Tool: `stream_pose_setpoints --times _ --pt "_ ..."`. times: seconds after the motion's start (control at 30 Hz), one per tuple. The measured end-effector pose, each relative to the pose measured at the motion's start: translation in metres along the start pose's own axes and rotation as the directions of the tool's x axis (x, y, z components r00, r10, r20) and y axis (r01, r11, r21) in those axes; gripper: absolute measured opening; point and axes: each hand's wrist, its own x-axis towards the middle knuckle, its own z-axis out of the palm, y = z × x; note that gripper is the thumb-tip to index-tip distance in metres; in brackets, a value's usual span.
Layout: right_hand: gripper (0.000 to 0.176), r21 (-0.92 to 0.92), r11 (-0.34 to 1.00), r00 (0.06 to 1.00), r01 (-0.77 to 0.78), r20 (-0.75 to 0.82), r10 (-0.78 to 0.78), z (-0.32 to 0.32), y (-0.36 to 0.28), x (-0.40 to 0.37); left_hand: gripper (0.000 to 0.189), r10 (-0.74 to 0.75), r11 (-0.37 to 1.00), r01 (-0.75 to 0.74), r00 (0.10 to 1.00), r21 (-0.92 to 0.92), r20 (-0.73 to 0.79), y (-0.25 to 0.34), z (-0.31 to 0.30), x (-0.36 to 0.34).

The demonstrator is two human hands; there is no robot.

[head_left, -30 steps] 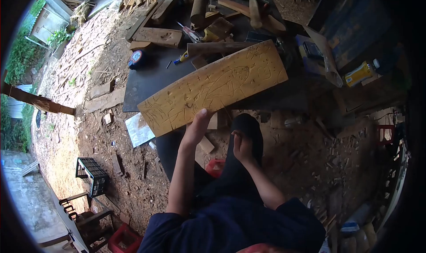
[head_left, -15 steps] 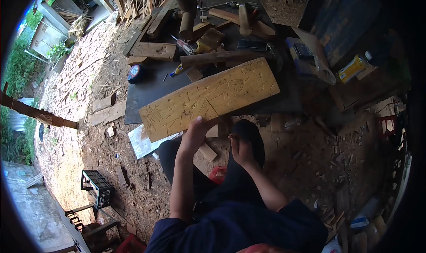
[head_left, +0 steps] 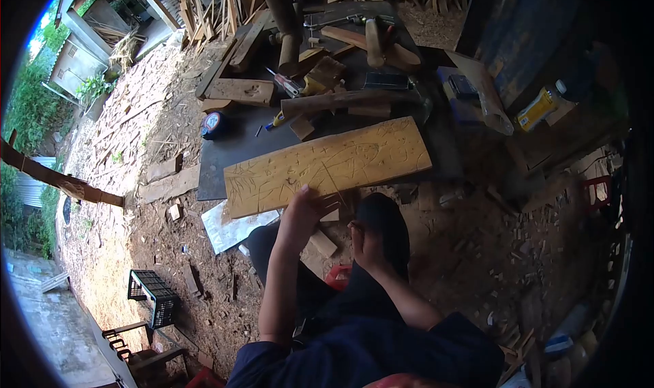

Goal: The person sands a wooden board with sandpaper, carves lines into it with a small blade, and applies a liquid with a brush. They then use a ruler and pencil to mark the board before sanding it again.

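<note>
A long carved wooden board (head_left: 340,162), with lines and figures cut into its face, tilts over the table's near edge. My left hand (head_left: 304,214) is at its lower edge, thumb on the face and fingers stretched below it. Close to my right knee is my right hand (head_left: 369,247), its fingers curled; whatever they may hold is too small to make out. Beyond the board lie a blue and yellow marker (head_left: 275,121), a small wood block (head_left: 301,127) and a round blue tape roll (head_left: 212,125).
On the dark table (head_left: 225,156) are a hammer (head_left: 388,96), a screwdriver (head_left: 286,81), a mallet (head_left: 375,42) and wood pieces. A yellow bottle (head_left: 538,109) lies at right. A white sheet (head_left: 235,228) and black crate (head_left: 153,297) are on the chip-strewn ground.
The board has come down and lies flatter, showing less of its face. My left hand's fingers have straightened below its edge. My right hand has barely moved.
</note>
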Motion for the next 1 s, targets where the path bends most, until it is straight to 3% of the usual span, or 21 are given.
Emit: stream_pose_setpoints --times 0.07,0.17,0.27,0.5,0.7,0.9,1.0 --pt "0.019 0.018 0.998 0.998 -0.059 0.011 0.059 0.005 0.002 -0.005 0.057 0.044 0.991 -0.062 0.988 -0.119 -0.147 -0.004 0.013 -0.002" --pt "0.019 -0.023 0.997 0.997 -0.079 0.016 0.079 0.01 0.002 -0.009 0.053 0.172 0.972 -0.212 0.933 -0.098 -0.316 -0.01 0.018 0.009" --pt "0.02 -0.032 0.997 0.998 -0.065 0.005 0.066 0.011 -0.004 -0.007 0.049 0.293 0.949 -0.316 0.883 -0.002 -0.365 -0.032 -0.004 0.024" --pt "0.02 -0.006 0.992 0.992 -0.122 0.029 0.122 0.013 -0.012 -0.004 0.051 0.316 0.943 -0.333 0.905 -0.013 -0.284 -0.028 -0.006 0.018" --pt "0.02 0.004 1.0 0.999 -0.031 -0.027 0.031 0.013 -0.028 0.028 0.054 0.309 0.944 -0.327 0.919 -0.034 -0.247 -0.034 -0.012 0.017" --pt "0.018 -0.079 0.981 0.979 0.179 -0.086 -0.186 0.027 0.037 0.007 0.063 0.358 0.926 -0.375 0.908 -0.044 -0.218 -0.031 -0.012 0.017" --pt "0.019 -0.033 0.999 0.999 -0.038 0.022 0.039 0.012 -0.019 0.028 0.06 0.337 0.935 -0.353 0.908 -0.02 -0.25 -0.036 -0.01 0.012"
